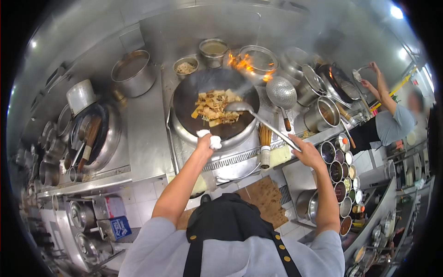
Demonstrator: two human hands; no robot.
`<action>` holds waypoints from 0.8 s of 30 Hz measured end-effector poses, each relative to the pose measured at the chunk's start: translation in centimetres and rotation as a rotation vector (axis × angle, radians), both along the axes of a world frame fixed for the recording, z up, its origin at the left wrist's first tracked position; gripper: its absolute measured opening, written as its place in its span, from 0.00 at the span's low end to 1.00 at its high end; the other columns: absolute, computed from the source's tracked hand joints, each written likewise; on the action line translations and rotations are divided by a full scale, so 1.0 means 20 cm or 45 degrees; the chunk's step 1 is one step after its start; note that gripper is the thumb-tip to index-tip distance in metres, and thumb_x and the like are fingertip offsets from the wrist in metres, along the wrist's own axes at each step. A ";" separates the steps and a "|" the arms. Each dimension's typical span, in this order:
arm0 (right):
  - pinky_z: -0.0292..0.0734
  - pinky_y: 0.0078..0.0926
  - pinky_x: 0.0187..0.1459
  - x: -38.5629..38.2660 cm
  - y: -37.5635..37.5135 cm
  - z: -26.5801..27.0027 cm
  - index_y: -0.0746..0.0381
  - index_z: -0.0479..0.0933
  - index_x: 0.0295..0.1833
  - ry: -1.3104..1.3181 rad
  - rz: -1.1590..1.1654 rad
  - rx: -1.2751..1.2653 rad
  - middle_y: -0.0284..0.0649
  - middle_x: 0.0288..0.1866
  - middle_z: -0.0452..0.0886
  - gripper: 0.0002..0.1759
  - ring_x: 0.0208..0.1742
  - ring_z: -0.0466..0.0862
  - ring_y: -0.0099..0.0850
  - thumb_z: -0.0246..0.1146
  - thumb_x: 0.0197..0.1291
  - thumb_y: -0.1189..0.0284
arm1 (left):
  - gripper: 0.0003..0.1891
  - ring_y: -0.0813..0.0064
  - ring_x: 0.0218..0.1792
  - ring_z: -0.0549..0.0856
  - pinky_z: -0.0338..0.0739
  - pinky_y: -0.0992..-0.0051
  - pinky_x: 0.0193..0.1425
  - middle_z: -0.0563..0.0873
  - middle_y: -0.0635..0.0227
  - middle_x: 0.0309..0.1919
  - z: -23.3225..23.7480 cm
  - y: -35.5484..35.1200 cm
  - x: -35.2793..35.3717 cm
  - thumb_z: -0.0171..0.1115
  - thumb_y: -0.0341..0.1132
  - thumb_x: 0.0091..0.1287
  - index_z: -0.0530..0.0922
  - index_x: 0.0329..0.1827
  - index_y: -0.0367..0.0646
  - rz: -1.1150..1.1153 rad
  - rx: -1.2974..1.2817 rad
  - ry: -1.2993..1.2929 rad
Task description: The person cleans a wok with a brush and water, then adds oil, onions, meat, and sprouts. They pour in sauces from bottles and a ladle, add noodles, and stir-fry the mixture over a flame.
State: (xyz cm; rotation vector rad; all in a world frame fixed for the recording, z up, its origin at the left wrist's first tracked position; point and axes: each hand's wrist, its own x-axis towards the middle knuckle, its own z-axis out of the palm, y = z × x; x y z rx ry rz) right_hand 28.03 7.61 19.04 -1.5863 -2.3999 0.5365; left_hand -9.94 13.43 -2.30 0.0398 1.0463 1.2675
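A dark wok point(184, 101) sits on the burner in front of me, holding browned sliced food point(214, 104) that looks stir-fried. My left hand point(203, 147) is closed on a bunched white cloth point(215, 141) at the wok's near rim; whether it also grips the rim beneath is hidden. A long-handled metal ladle point(272, 129) is gripped near its handle's end by my right hand point(308, 152). Its bowl rests in the wok, touching the food's right side. Flames point(249, 63) rise past the wok's far right edge.
A perforated skimmer point(281, 92) and a bamboo wok brush point(265, 143) lie right of the wok. Metal pots point(134, 69) stand around the stove. Seasoning containers point(341, 166) line my right side. Another person point(392, 115) works at the far right.
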 end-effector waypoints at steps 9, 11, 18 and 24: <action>0.71 0.41 0.59 -0.23 -0.02 -0.01 0.53 0.63 0.72 -0.156 0.102 -0.272 0.51 0.60 0.77 0.33 0.59 0.77 0.50 0.62 0.61 0.66 | 0.03 0.68 0.18 0.78 0.71 0.67 0.15 0.76 0.66 0.20 0.14 -0.11 -0.15 0.47 0.30 0.70 0.69 0.38 0.45 0.067 0.018 0.071; 0.72 0.42 0.59 -0.27 0.01 -0.06 0.51 0.63 0.72 -0.105 0.120 -0.178 0.51 0.59 0.78 0.32 0.58 0.78 0.51 0.61 0.61 0.65 | 0.03 0.69 0.16 0.76 0.69 0.67 0.14 0.73 0.67 0.18 0.11 -0.06 -0.20 0.46 0.29 0.70 0.67 0.37 0.46 0.032 0.110 0.022; 0.75 0.47 0.49 -0.33 0.04 -0.33 0.45 0.61 0.73 -0.268 -0.103 -0.091 0.51 0.48 0.82 0.33 0.47 0.81 0.53 0.61 0.62 0.63 | 0.04 0.67 0.23 0.81 0.75 0.66 0.22 0.78 0.65 0.27 0.08 -0.29 -0.24 0.52 0.26 0.64 0.71 0.40 0.42 0.076 0.221 0.033; 0.77 0.46 0.48 -0.51 -0.16 -0.18 0.47 0.61 0.72 -0.077 -0.235 0.098 0.57 0.44 0.82 0.33 0.45 0.82 0.53 0.61 0.61 0.66 | 0.09 0.70 0.26 0.82 0.78 0.69 0.26 0.80 0.65 0.30 0.21 -0.61 -0.24 0.50 0.23 0.63 0.73 0.45 0.42 -0.061 0.276 0.215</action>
